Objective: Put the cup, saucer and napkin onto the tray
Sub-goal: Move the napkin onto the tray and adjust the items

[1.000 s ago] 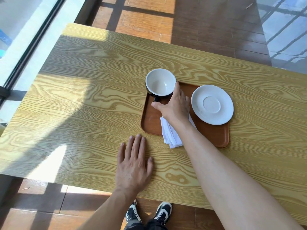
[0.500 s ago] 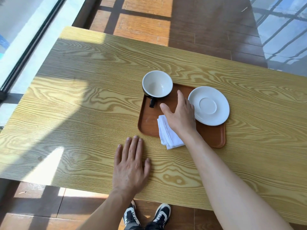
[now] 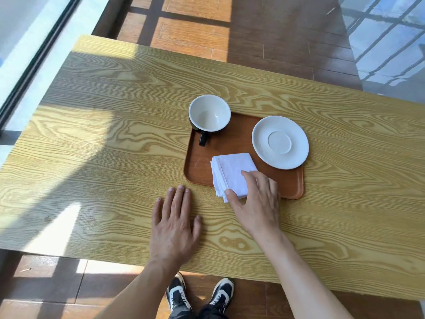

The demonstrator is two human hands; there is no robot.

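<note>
Under right hand [image 3: 255,203], napkin [image 3: 230,171], touching

arms [image 3: 299,268]: bare, sleeveless | shoes [image 3: 178,295]: black-and-white sneakers (laced) | trousers [image 3: 197,315]: dark

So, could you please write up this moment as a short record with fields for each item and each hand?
surface: wooden table
tray: brown, flat on the table
cup: upright, empty, at the tray's far left corner, handle toward the person
saucer: on the tray's far right part, rim overhanging the edge
napkin: folded, white, on the tray, near corner past the tray's near edge
right hand: thumb and fingers on the napkin's near part
left hand: flat on the table, holding nothing
</note>
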